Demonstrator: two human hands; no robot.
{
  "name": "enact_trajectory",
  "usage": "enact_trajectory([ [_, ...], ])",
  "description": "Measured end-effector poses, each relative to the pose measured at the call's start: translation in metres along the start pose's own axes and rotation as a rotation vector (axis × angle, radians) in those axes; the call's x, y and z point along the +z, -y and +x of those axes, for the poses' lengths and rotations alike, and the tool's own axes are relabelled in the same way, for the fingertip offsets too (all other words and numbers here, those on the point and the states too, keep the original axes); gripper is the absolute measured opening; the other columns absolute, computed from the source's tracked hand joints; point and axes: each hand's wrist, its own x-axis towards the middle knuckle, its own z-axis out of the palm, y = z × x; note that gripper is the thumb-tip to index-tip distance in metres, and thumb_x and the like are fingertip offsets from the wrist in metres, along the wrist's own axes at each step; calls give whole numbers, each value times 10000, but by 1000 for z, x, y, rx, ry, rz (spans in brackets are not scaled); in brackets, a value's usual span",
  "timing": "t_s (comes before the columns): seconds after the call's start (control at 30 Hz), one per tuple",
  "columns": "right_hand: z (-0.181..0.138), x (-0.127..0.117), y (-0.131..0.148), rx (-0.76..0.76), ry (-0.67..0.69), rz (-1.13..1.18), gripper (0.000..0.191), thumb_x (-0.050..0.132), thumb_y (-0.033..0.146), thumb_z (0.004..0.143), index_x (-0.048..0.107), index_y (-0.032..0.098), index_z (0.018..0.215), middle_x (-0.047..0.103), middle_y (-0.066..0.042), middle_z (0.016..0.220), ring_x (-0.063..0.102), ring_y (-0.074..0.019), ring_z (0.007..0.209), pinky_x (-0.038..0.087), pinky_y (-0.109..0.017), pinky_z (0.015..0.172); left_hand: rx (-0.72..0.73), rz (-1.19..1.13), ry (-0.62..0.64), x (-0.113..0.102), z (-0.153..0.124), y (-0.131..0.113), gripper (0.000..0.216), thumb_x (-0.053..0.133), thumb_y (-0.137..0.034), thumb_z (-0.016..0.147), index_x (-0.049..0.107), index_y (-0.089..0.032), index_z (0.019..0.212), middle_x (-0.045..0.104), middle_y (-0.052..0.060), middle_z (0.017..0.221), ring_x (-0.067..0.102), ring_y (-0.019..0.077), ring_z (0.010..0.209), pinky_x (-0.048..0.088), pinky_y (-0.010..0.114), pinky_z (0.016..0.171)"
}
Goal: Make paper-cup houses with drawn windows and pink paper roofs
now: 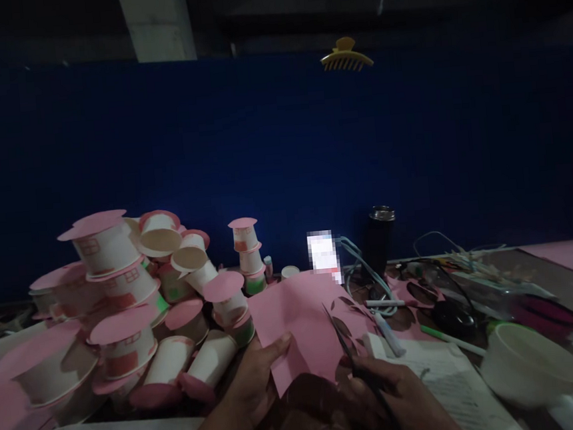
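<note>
A sheet of pink paper [300, 321] is pinched at its left edge by my left hand [253, 382], thumb on top. My right hand [382, 390] is closed around a pair of dark scissors [345, 337], whose blades point up and lie at the paper's right side. Whether the blades are on or beside the sheet's edge is hard to make out in the dim light. Just left of the paper stands a paper cup [226, 307] with a pink disc on top. Several more such cups, some with red windows drawn on them, are piled farther left.
Behind the paper is a three-cup stack [249, 262]. On the right are a black bottle [379, 240], a pale cable [355, 252], a glue-stick-like tube [390, 336], printed sheets [451, 374], a white bowl [530, 364] and a black mouse [453, 317]. A blue partition [280, 142] rises behind.
</note>
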Motion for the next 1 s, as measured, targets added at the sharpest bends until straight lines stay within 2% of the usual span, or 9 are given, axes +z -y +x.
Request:
enact_trajectory([
  [0.1,0,-1,-1,7,11,9,353,730,496,657,682,149,697,450,52,512,375,-69,465,305,-185,434,14,3,-18,0,0,-1,486,717,-158,710,570,-115,1172,700,172,1043,666,327,960,524,455,858],
  [0.2,0,-4,-2,25,-16,9,374,743,482,644,729,149,813,527,29,573,427,-84,497,352,-192,465,25,26,-32,0,0,-3,445,712,-158,713,586,-105,1136,702,175,1034,671,324,943,533,450,839],
  [0.33,-1,-6,-1,40,-3,-20,389,746,456,654,753,161,907,603,1,639,504,-119,580,406,-201,522,32,46,-26,0,0,-5,494,704,-151,720,549,-108,1187,717,166,977,687,315,891,537,449,822],
  [0.43,-1,-7,-1,33,4,-34,365,728,443,682,758,167,919,602,8,611,498,-112,552,397,-196,505,42,61,-36,-1,0,-5,515,703,-151,721,534,-103,1205,723,162,941,693,309,856,543,446,800],
  [0.63,0,-7,-1,22,28,-38,340,728,424,683,759,175,912,603,13,621,495,-111,559,399,-199,515,46,93,-40,-1,1,-6,419,710,-169,712,591,-89,1106,728,160,901,700,296,803,554,431,768],
  [0.83,1,-6,-2,-7,-11,-74,258,703,406,696,758,182,811,592,12,623,481,-112,549,399,-207,517,52,89,-46,-1,2,-8,467,691,-156,726,561,-111,1172,732,144,891,700,294,806,551,439,769],
  [1.0,0,-8,-2,2,-2,-109,275,695,382,697,755,169,861,618,1,644,512,-131,590,410,-213,536,50,106,-66,1,2,-10,413,701,-151,713,595,-86,1107,736,145,849,704,300,779,549,448,781],
])
